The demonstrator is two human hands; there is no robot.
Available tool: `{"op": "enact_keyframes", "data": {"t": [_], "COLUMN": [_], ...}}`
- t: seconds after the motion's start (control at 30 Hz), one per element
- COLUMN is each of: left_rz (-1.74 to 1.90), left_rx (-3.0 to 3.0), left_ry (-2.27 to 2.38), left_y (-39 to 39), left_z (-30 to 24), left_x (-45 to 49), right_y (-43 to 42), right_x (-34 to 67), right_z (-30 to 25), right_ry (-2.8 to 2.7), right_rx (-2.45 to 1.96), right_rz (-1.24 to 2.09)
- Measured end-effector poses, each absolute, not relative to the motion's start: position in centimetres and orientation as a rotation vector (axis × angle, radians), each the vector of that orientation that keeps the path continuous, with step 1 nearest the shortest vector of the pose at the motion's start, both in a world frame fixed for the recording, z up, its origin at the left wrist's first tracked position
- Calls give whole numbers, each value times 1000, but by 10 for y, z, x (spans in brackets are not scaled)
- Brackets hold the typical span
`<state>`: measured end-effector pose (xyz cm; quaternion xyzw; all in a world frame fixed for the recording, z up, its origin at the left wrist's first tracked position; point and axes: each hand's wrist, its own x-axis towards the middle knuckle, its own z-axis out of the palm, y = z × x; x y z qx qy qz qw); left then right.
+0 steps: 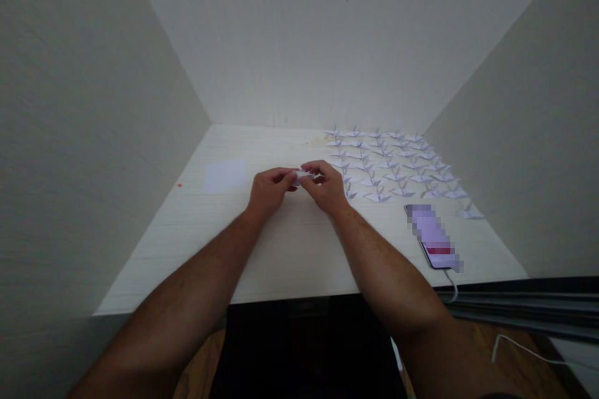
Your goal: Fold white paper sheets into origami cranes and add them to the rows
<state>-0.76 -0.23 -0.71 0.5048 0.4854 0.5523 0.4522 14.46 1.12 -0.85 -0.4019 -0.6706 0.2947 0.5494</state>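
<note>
My left hand (267, 190) and my right hand (329, 187) meet over the middle of the pale desk (290, 249). Both pinch a small piece of folded white paper (302, 174) between fingertips, just above the desk top. The fingers of each hand are curled closed around it, so most of the paper is hidden. A flat square sheet of pale paper (225, 176) lies on the desk just left of my left hand.
Several folded paper cranes (388, 165) stand in rows at the right back of the desk. A phone (435, 238) with a white cable (515, 346) lies near the front right edge. Walls close in on the left, back and right.
</note>
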Motion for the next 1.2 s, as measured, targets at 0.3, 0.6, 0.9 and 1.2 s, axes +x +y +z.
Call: {"op": "enact_keyframes", "data": {"t": [0.3,0.6,0.9,1.2], "left_rz": [1290,1174,1194,1135], "left_rx": [1347,1251,1310,1140], "left_ry": [1187,968,1030,973], "left_y": [-4,-5,-10,-5], "left_z": [-7,-12,-6,-12], "left_x": [-7,-8,-1,-9], "right_y": [15,15,17,19], "right_x": [144,146,146,147], "right_z": [-15,-12,-15,-17], "right_ry": [-1689,-1663,-1593,-1588], "right_rx": [-827,-819,-859,-811], "right_rz": [469,473,568,633]}}
